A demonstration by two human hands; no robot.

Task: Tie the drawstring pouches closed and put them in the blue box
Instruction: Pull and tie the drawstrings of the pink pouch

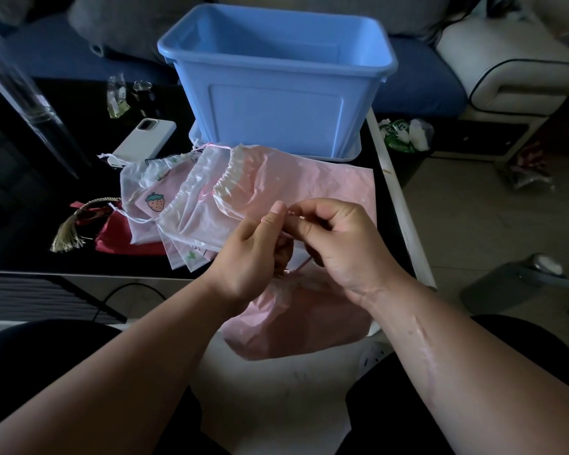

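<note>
Pinching the thin pink drawstring [301, 266] between thumb and fingertips, my left grip [253, 254] and right grip [339, 244] are both drawn narrow on the cord, touching each other over the near edge of the bench [30, 254]. The pink pouch [296, 326] hangs just below them, its gathered mouth under my knuckles. More pouches [191, 205] lie fanned on the bench beyond, a red pouch [122, 231] beside them. The blue box [276, 80] stands behind.
</note>
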